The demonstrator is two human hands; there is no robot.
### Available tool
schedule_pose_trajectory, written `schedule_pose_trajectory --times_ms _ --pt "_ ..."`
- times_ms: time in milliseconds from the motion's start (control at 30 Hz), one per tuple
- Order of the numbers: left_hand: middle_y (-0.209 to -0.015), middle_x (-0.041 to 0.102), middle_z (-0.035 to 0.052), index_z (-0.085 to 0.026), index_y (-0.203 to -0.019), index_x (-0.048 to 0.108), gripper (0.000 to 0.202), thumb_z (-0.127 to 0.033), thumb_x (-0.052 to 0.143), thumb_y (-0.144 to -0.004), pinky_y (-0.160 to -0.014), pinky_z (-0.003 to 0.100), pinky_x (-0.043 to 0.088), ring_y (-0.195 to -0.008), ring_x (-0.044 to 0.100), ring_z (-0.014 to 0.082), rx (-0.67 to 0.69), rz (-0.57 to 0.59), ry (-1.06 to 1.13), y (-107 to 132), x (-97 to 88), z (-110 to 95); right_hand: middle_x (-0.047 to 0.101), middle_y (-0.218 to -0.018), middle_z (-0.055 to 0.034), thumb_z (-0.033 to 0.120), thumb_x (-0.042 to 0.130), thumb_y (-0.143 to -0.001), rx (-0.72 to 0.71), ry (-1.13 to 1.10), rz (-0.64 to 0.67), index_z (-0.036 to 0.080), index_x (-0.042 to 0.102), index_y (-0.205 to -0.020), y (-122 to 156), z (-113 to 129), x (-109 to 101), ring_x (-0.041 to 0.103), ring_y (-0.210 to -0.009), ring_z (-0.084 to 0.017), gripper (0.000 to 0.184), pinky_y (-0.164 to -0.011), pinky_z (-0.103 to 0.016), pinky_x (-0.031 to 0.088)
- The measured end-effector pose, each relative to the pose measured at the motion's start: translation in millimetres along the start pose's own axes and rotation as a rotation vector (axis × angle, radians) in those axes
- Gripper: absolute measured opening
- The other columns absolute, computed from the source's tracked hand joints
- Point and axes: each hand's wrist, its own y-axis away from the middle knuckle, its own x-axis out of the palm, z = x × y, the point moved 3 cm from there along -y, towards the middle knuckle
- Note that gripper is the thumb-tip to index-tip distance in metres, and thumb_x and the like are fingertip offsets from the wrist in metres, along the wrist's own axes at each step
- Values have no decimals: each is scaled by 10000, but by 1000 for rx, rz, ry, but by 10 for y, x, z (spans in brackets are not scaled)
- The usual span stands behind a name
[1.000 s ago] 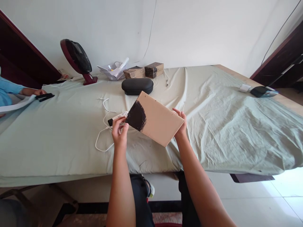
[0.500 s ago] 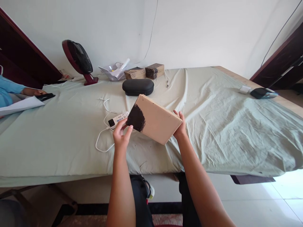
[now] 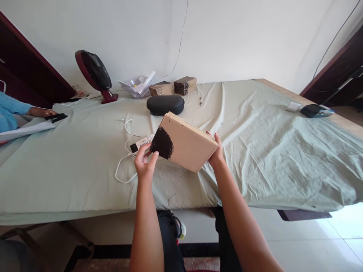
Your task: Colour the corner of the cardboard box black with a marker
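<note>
I hold a flat tan cardboard box (image 3: 188,145) with a black scribbled patch at its left corner, tilted above the near edge of the green-sheeted table (image 3: 70,158). My left hand (image 3: 144,164) pinches the blackened corner with fingers and thumb. My right hand (image 3: 216,153) grips the box's right corner from behind. Just past my left hand lies a white power strip (image 3: 140,142) with a white cable (image 3: 123,168) looped on the sheet.
A black hard case (image 3: 165,104) lies behind the box. Further back are two small cartons (image 3: 172,86), a clear tray (image 3: 134,86) and a dark red fan (image 3: 95,73). Another person's hand (image 3: 41,112) rests at far left beside papers. A dark device (image 3: 313,110) sits at the right edge.
The box has tipped flatter, so its top edge now faces me more and its thickness shows. My left fingers have shifted on the black corner. The view drifted slightly.
</note>
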Motion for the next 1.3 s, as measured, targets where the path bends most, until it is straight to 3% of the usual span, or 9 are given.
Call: schedule_pose_trajectory --times_ms 200,333,700,900,1000,1100,1200,1300 --pt "-1217 722 126 -180 -1096 771 391 -440 840 -812 -894 317 612 -1180 702 264 45 -6 32 17 60 -80 775 -1287 -35 761 783 -703 -113 9 60 311 657 -1322 22 76 35 690 -1315 -328 775 -1064 -468 594" --pt "-1194 730 124 -183 -1054 777 353 -445 829 -824 -925 341 611 -1189 702 275 64 12 41 -8 45 -77 732 -1391 -15 634 782 -715 -159 59 132 332 620 -1457 76 135 47 661 -1356 -324 818 -1162 -489 544" --pt "-1319 734 126 -212 -1113 785 397 -482 801 -821 -1086 454 587 -1316 682 332 17 37 135 -17 -24 102 751 -1345 66 345 709 -681 -95 145 173 409 571 -1568 172 258 86 728 -1199 -290 900 -981 -404 647" --pt "-1386 742 141 -212 -1186 813 519 -628 681 -907 -1116 456 583 -1380 663 333 -82 117 100 -22 35 161 719 -1456 113 247 614 -640 -241 174 174 422 678 -1448 122 281 23 619 -1401 -274 829 -1127 -388 570" --pt "-1377 758 149 -203 -1182 823 588 -698 665 -909 -1148 465 563 -1372 678 336 -149 119 132 -14 74 195 687 -1514 112 283 632 -679 -266 185 200 400 724 -1378 130 289 20 533 -1507 -272 715 -1221 -397 492" --pt "-1386 758 148 -210 -1276 802 641 -721 669 -913 -1214 478 507 -1398 666 332 -175 117 140 9 110 188 699 -1497 70 459 696 -813 -274 190 218 387 728 -1372 156 285 40 549 -1501 -296 564 -1229 -442 480" --pt "-1413 745 141 -242 -1518 658 765 -739 637 -937 -1235 452 479 -1419 653 301 -153 106 153 32 140 140 685 -1531 26 640 719 -872 -307 200 240 384 712 -1396 173 281 67 548 -1513 -301 584 -1267 -482 432" --pt "-1442 728 140 -255 -1562 618 826 -787 608 -929 -1196 422 509 -1412 659 299 -113 123 154 43 165 107 665 -1572 0 618 754 -850 -317 199 271 370 723 -1383 179 287 85 514 -1554 -310 590 -1317 -511 353"
